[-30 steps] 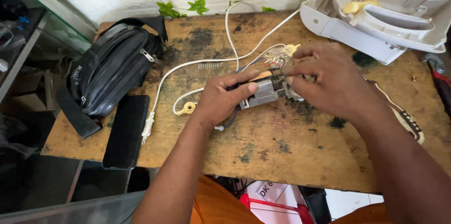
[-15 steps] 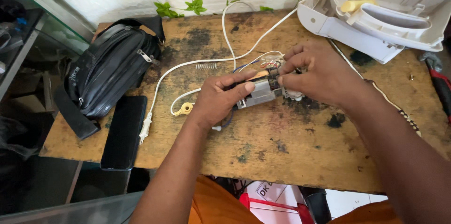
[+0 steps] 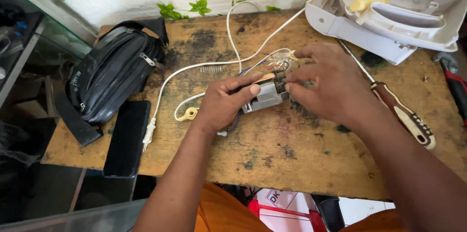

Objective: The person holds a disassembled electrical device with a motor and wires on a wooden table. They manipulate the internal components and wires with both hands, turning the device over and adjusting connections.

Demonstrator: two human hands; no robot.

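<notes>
- The left hand [image 3: 224,107] is clamped around a small grey electrical module [image 3: 266,94] at the centre of the worn wooden surface [image 3: 292,164], thumb pressed on top.
- The right hand [image 3: 327,83] has its fingertips pinched together at the module's 3 o'clock end, where thin wires [image 3: 272,59] bunch up.
- To do this well, I judge the left hand should keep the module flat and steady while the right works the small parts gently, so the thin wires do not tear loose.
- A white cord [image 3: 194,69] runs from the module toward 9 o'clock, ending in a plug [image 3: 149,132]; keep it slack.
- A small spring [image 3: 211,69] lies at 10 o'clock; it could roll off.
- A wooden-handled screwdriver [image 3: 401,115] lies at 3 o'clock, within reach.
- A white plastic housing [image 3: 389,13] sits at 1 o'clock.
- A black bag [image 3: 109,76] and a dark phone [image 3: 127,137] lie at 9 o'clock.
- Below the surface's near edge, at 6 o'clock, a red package and a white printed carton [image 3: 277,203] show partly.
</notes>
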